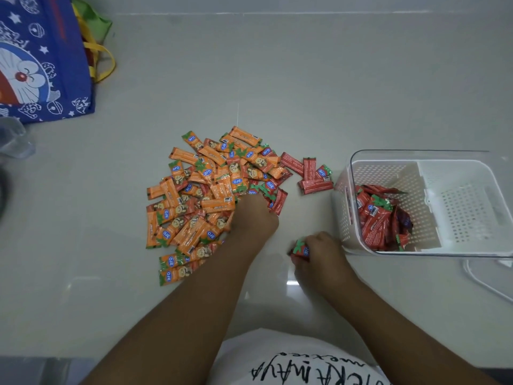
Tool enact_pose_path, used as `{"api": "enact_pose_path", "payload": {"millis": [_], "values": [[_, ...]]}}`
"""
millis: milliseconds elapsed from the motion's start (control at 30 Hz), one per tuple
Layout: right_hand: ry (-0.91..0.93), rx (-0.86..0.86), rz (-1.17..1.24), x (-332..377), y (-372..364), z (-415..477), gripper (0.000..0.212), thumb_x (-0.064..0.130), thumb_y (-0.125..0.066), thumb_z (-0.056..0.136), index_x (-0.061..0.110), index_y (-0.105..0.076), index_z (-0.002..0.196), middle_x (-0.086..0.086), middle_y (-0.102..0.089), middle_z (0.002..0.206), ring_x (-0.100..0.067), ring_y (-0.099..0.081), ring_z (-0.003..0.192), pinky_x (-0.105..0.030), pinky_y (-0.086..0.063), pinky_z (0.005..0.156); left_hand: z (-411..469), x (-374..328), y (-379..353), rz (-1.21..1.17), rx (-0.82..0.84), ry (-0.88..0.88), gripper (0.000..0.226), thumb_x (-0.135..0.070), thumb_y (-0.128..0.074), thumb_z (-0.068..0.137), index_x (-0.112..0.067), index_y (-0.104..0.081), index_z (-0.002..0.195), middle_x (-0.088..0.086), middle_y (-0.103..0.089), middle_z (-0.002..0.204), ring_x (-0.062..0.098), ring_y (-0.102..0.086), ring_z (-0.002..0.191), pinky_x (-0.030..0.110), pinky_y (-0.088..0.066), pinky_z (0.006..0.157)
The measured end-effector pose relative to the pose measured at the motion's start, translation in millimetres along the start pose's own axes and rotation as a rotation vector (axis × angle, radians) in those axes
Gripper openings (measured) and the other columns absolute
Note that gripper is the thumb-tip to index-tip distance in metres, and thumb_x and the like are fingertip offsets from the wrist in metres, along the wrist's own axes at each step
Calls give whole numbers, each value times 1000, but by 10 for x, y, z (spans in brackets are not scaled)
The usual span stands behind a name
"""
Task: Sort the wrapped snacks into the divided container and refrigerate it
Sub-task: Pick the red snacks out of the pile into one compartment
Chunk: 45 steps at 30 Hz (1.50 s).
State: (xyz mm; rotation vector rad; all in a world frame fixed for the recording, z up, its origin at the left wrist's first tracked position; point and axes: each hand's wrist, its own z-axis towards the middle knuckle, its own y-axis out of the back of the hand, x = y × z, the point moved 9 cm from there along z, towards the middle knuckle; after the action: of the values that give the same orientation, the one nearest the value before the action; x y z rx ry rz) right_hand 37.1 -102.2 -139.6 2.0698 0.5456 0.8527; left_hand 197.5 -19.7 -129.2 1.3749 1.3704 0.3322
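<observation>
A heap of orange wrapped snacks (191, 201) lies on the pale floor, with several red wrapped snacks (311, 176) at its right edge. My left hand (254, 215) reaches into the right side of the heap, fingers hidden among the wrappers. My right hand (319, 254) grips a small bunch of red snacks (301, 249) just left of the divided container (433, 252). The container is clear with a white perforated insert. Its left compartment holds several red snacks (380, 220); its right compartment (469, 207) is bare.
A blue cartoon-print bag (41, 59) with yellow handles stands at the back left. A clear plastic item (14, 140) sits below it at the left edge. A clear lid's rim (485, 284) lies in front of the container.
</observation>
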Motion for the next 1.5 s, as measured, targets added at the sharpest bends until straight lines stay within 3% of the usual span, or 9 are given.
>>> {"api": "enact_pose_path", "payload": {"millis": [267,433,567,700,800,933,1200,1367,1500], "values": [[-51,-128,358,178,294,231,12,17,-52,97,17,-52,110,-8,-67,95,-30,-64,89,-44,-54,78,-321,476,315,-600,-68,175,16,-34,-55,87,-23,-65,91,-5,-73,77,6,-67,61,28,-50,53],[-39,-306,536,303,508,559,31,16,-61,94,17,-53,124,-4,-65,110,-22,-63,101,-32,-51,84,-511,831,390,-893,-73,440,22,-17,-56,87,-36,-60,98,-13,-68,84,4,-65,68,23,-41,57],[-110,-382,275,245,593,787,63,0,-61,89,14,-40,147,-17,-28,149,-30,-39,133,-25,-32,106,-545,843,332,-939,-40,539,15,-3,-56,78,-16,-62,77,-4,-66,62,9,-63,52,24,-40,52],[-163,-169,236,159,387,999,77,-4,-54,92,16,-17,157,-11,13,165,-34,-4,152,-44,-20,122,-458,707,229,-853,36,458,17,-7,-58,80,-19,-64,70,-8,-63,51,1,-57,38,13,-37,34],[-124,-199,272,156,421,1063,71,-1,-54,94,13,-22,157,-16,-8,162,-33,-17,149,-43,-24,120,-345,623,241,-714,12,315,7,-25,-66,83,-22,-72,86,-8,-74,69,7,-69,59,20,-51,48],[-75,-328,299,192,489,970,56,18,-68,91,12,-46,143,-15,-46,123,-32,-54,112,-38,-47,100,-186,481,281,-341,-58,158,25,-43,-71,83,-21,-71,96,-5,-73,84,20,-69,80,36,-58,71],[2,-362,163,196,440,709,20,19,-64,89,14,-65,108,-9,-66,94,-32,-59,91,-44,-50,80,42,117,-2,209,22,73,41,-53,-68,87,-21,-66,111,3,-69,106,30,-69,99,35,-49,72],[50,-394,178,376,651,800,24,9,-67,82,16,-66,105,-10,-67,100,-35,-58,96,-42,-50,82,-32,222,34,-106,34,-9,13,-28,-60,84,-17,-60,78,-3,-60,71,25,-59,68,29,-36,54],[-35,-290,158,300,585,969,53,1,-65,82,17,-61,132,-20,-55,113,-39,-54,104,-42,-48,95,-203,517,116,-390,52,95,14,-40,-56,85,-26,-60,86,-3,-68,72,19,-66,67,39,-53,62]]}}
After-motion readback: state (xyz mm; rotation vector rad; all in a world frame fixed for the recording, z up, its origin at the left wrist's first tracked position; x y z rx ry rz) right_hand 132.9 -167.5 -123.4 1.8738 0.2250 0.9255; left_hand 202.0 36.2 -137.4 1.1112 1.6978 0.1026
